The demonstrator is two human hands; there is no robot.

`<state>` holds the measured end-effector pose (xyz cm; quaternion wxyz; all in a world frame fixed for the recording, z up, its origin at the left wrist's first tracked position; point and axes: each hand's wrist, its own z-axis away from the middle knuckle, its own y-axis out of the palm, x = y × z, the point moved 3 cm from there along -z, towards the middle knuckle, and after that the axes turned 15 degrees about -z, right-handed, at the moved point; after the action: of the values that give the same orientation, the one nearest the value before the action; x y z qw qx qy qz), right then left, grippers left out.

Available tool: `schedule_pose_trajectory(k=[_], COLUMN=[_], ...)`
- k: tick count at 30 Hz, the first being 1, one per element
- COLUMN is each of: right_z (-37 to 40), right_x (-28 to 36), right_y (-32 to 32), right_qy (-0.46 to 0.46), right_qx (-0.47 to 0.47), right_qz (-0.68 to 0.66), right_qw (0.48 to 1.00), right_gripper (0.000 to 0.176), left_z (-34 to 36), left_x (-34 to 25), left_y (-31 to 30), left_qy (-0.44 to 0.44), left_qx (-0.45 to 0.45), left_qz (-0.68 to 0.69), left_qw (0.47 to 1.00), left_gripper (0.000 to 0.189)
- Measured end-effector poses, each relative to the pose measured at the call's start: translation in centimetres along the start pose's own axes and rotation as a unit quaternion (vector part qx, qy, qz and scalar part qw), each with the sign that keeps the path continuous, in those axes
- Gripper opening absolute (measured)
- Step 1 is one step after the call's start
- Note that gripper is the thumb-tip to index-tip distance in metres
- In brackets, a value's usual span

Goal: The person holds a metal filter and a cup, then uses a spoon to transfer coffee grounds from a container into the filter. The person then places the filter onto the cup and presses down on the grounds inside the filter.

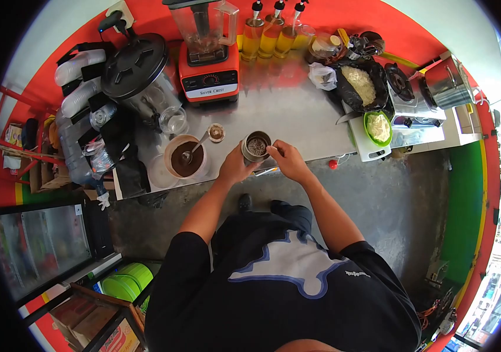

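Currently, the metal cup (256,146) sits between both hands' fingers (273,151).

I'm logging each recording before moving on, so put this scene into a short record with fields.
Surface: stainless steel counter
Left hand: holds a small round metal cup
Right hand: fingers at the cup's rim; exact grip unclear
Left of cup: pale round tub of dark brown powder, metal spoon resting in it
Behind tub: red blender with clear jug
Right side: bright green bowl with pale contents, on a white board
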<state>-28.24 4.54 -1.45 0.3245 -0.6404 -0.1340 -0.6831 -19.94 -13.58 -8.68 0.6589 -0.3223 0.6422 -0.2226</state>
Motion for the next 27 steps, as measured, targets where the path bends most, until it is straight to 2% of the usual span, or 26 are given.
schedule_pose_trajectory(k=[2,7,9,10,12,15,16,18,19,21,22,23,25,26,27], right_z=[-0.1,0.0,0.1,0.0,0.3,0.8,1.0,0.9,0.6,0.4,0.0,-0.7,-1.7,-2.3,-2.6], right_x=[-0.4,-0.7,-1.0,-1.2,-1.4,-0.9,-0.2,0.9,2.0,4.9,6.4,7.7,9.7,10.3,11.0], right_y=[0.0,0.3,0.3,0.2,0.0,-0.9,-1.3,-1.8,-1.5,-1.4,-0.7,0.3,2.4,3.7,5.1], right_qy=[-0.019,0.020,0.023,0.026,0.022,0.014,0.002,-0.044,-0.049,-0.087,-0.095,-0.103,-0.124,-0.134,-0.136], right_qx=[-0.003,-0.004,-0.013,-0.025,-0.026,-0.023,-0.051,-0.097,-0.088,-0.131,-0.140,-0.128,-0.067,-0.022,-0.013], right_qz=[-0.021,-0.048,-0.061,-0.071,-0.070,-0.064,-0.047,-0.015,-0.015,0.014,0.004,0.003,-0.004,-0.014,-0.015], right_qw=[1.000,0.999,0.998,0.997,0.997,0.998,0.998,0.994,0.995,0.987,0.986,0.986,0.990,0.991,0.991], right_gripper=[0.035,0.029,0.030,0.031,0.031,0.030,0.029,0.030,0.030,0.032,0.031,0.031,0.031,0.036,0.036], left_z=[0.1,0.4,1.0,1.5,2.6,4.9,5.6,7.2,7.8,9.7,10.7,11.5,13.8,14.7,15.2], left_x=[-0.5,-0.4,0.5,1.1,2.4,3.5,3.2,2.5,2.1,1.5,1.5,2.2,4.2,5.3,7.2], left_y=[-0.3,-0.2,-0.1,0.0,0.0,-1.5,-2.6,-4.4,-5.9,-7.7,-8.9,-10.1,-11.8,-12.2,-12.8], left_qy=[0.004,0.023,0.027,0.023,-0.002,-0.026,-0.028,-0.040,-0.046,-0.115,-0.138,-0.144,-0.217,-0.223,-0.238], left_qx=[-0.002,-0.022,-0.089,-0.092,-0.065,-0.030,-0.036,0.038,0.030,0.177,0.200,0.187,0.209,0.201,0.133], left_qz=[0.004,0.053,0.065,0.061,0.133,0.072,0.068,0.027,0.026,0.102,0.085,0.084,0.081,0.084,0.083], left_qw=[1.000,0.998,0.994,0.994,0.989,0.997,0.997,0.998,0.998,0.972,0.966,0.968,0.950,0.950,0.958], left_gripper=[0.077,0.077,0.077,0.077,0.079,0.079,0.079,0.076,0.076,0.072,0.069,0.069,0.071,0.071,0.068])
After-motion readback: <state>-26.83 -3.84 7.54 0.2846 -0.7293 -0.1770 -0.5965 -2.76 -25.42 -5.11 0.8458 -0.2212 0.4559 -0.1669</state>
